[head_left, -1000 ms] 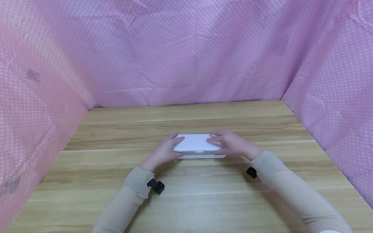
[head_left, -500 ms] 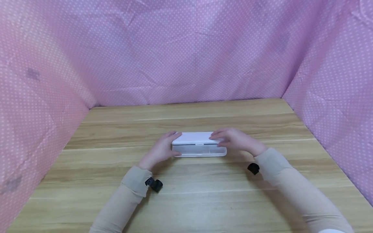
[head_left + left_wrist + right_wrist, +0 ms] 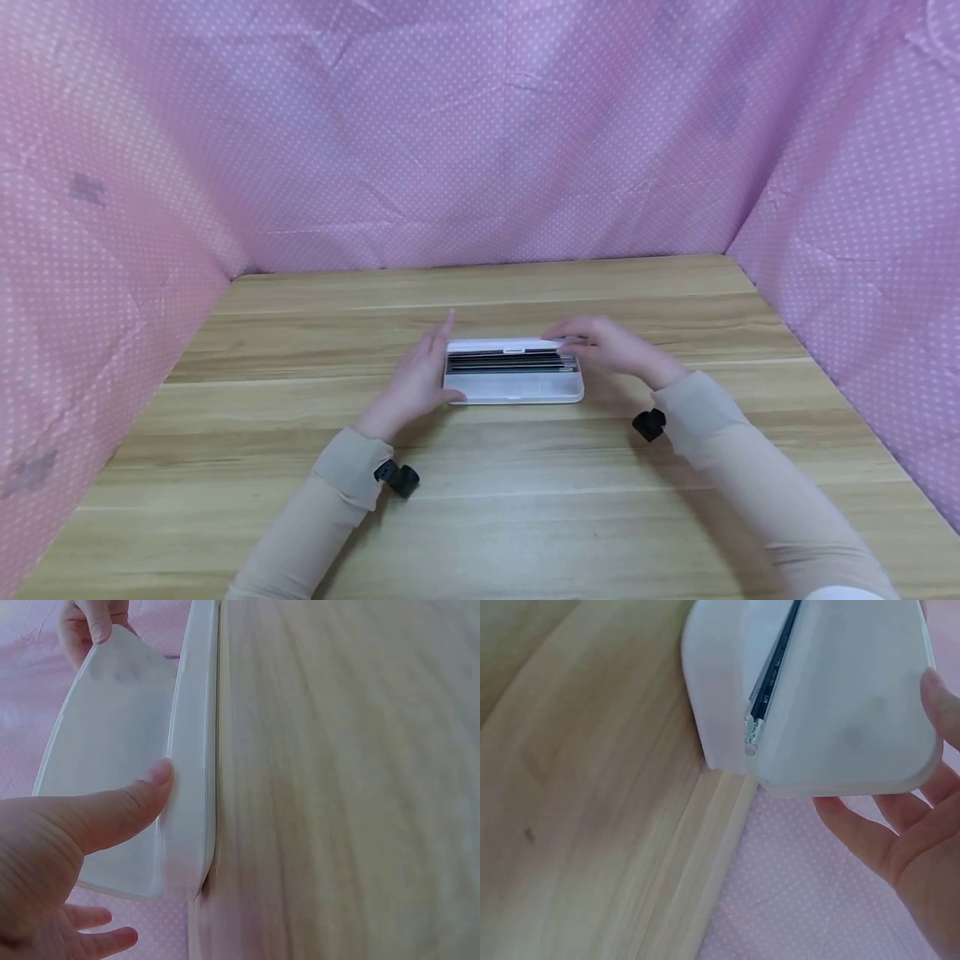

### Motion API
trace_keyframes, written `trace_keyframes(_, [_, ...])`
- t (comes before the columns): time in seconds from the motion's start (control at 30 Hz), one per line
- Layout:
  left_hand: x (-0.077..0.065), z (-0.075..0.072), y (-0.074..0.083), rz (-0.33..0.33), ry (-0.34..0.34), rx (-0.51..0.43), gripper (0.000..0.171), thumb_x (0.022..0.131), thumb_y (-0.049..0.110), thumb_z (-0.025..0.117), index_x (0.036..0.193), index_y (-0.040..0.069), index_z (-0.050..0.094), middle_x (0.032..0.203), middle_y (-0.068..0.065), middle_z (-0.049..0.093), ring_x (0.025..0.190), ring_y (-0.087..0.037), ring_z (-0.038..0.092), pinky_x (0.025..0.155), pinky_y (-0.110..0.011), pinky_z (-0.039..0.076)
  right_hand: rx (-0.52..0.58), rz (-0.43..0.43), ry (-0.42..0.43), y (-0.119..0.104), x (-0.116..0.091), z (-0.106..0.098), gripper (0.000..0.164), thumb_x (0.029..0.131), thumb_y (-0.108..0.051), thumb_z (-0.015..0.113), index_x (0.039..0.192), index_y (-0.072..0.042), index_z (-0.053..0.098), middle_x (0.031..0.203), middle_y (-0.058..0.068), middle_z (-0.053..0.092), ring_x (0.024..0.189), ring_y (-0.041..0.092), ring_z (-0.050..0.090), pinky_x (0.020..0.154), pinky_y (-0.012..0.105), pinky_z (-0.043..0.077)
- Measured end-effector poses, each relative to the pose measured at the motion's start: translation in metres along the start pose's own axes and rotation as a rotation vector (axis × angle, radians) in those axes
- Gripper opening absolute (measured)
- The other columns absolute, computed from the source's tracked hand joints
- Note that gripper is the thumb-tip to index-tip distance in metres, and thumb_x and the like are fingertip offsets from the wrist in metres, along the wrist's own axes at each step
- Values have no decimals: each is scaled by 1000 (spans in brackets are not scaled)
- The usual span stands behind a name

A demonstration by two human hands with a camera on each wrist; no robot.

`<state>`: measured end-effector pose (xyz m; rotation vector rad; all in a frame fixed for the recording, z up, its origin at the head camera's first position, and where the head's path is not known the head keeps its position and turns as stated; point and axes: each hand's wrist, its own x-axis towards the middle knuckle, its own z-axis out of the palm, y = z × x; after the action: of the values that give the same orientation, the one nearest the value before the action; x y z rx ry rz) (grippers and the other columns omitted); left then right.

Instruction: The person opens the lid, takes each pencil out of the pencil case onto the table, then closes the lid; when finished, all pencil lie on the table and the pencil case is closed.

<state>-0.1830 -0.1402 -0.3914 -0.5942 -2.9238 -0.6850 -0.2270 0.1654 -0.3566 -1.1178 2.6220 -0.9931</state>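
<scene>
A white translucent pencil case (image 3: 517,389) lies on the table with its lid (image 3: 847,712) tilted up from the front. Dark pencils (image 3: 498,362) lie inside; silver ends of the pencils (image 3: 769,694) show beneath the lid in the right wrist view. My right hand (image 3: 618,350) pinches the lid at its right end, thumb on one face and fingers on the other. At the case's left end is my left hand (image 3: 408,387). Its thumb (image 3: 124,814) rests against the front wall, while its other fingers extend straight.
The wood-grain table (image 3: 517,500) spreads around the case. Pink polka-dot cloth (image 3: 480,133) hangs behind the table and along both sides. A small black camera (image 3: 397,477) sits on the left wrist, and another black camera (image 3: 648,424) on the right.
The lid has swung up and back from nearly closed, bringing the pencils into view. My right hand has risen with the lid. The left hand's fingers have straightened off the lid.
</scene>
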Motion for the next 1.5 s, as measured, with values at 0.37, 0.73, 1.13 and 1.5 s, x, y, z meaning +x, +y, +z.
trace_keyframes(0.37, [0,2,-1,-50,-45,-21,130,67,27,86,151,8,-12,150,-31,22,137,-42,29,111,-51,27,180,301,273,10,17,-3,24,87,-12,68,108,-2,70,112,17,68,96,20,63,75,22,51])
trace_keyframes(0.73, [2,5,-6,-90,-131,-148,128,73,24,82,149,16,-21,155,-23,18,140,-37,26,114,-46,23,492,451,363,29,31,-8,31,99,-9,46,126,3,56,133,21,52,122,34,51,96,44,47])
trace_keyframes(1.13, [1,3,-16,-244,-261,-112,95,78,45,74,152,21,20,154,-22,18,141,-45,12,107,-70,9,496,665,206,54,46,1,49,101,-10,41,147,-26,35,140,21,37,120,32,43,98,45,45])
trace_keyframes(1.5, [2,4,-21,-286,-322,-127,89,78,53,70,150,27,24,157,-20,9,143,-43,3,101,-76,1,547,716,229,65,47,8,54,99,-9,47,149,-22,31,135,20,42,114,31,50,97,41,47])
